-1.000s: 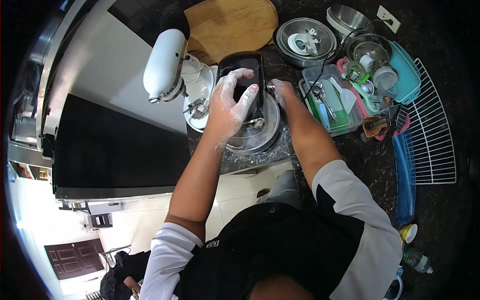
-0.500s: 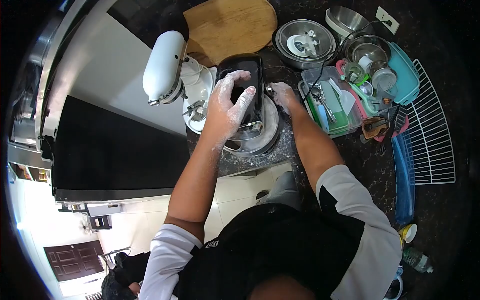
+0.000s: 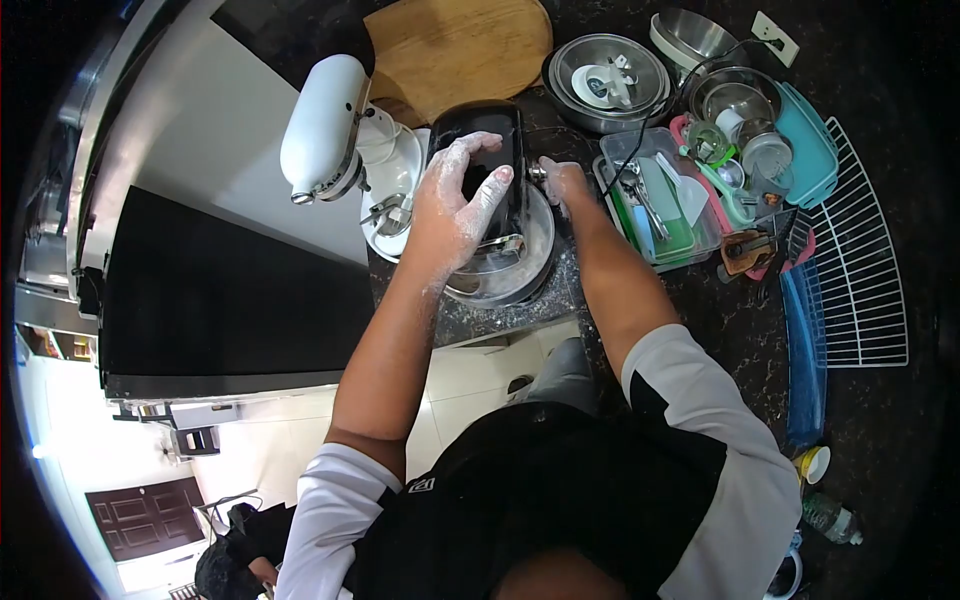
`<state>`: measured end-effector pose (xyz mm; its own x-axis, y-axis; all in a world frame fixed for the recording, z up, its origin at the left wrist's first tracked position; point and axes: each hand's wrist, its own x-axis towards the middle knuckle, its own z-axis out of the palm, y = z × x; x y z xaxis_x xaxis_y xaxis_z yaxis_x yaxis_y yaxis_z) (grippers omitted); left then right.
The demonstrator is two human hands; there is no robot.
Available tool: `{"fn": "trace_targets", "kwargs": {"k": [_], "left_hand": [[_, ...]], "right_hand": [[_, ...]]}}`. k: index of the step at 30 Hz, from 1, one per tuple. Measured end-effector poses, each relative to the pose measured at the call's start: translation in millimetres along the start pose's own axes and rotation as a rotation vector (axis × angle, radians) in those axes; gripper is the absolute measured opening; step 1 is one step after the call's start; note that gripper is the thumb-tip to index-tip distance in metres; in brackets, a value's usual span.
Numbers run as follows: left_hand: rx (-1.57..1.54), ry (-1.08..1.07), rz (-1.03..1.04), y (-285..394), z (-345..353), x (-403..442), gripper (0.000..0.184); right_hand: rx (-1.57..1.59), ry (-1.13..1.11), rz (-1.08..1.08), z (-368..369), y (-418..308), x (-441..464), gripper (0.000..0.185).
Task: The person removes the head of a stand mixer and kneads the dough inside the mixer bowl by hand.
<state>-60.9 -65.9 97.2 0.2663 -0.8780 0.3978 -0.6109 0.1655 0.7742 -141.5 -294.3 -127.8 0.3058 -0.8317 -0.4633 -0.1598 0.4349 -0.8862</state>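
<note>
A black stand mixer [image 3: 488,119] stands on the dark counter, its head above a metal mixing bowl [image 3: 540,240]. My left hand [image 3: 455,200], dusted white with powder, lies over the left side of the mixer head. Its thumb and fingers are spread apart. On the other side of the head, my right hand [image 3: 564,185] is closed at a silver knob [image 3: 537,173]; its fingertips are partly hidden. White powder [image 3: 555,290] is scattered over the counter around the bowl.
To the left stands a white stand mixer [image 3: 325,130]. A wooden board [image 3: 460,45] lies behind. At right are nested metal bowls [image 3: 610,120], a plastic container [image 3: 650,265] with utensils, and a white wire rack [image 3: 865,270]. Another person [image 3: 235,560] shows at lower left.
The view has shifted slightly, so the counter items sit a little higher and further left. My right hand has shifted slightly at the knob; my left hand stays over the mixer head.
</note>
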Motion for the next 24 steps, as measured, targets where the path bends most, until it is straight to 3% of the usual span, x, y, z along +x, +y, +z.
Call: {"fn": "trace_targets", "kwargs": {"k": [17,24], "left_hand": [[-0.036,0.004,0.010,-7,-1,2,0.038],[-0.063,0.017,-0.001,-4,-4,2,0.039]], "right_hand": [[0.205,-0.008,0.163,0,-15,-3,0.034],[0.287,-0.151,0.806,-11,-43,24,0.033]]}}
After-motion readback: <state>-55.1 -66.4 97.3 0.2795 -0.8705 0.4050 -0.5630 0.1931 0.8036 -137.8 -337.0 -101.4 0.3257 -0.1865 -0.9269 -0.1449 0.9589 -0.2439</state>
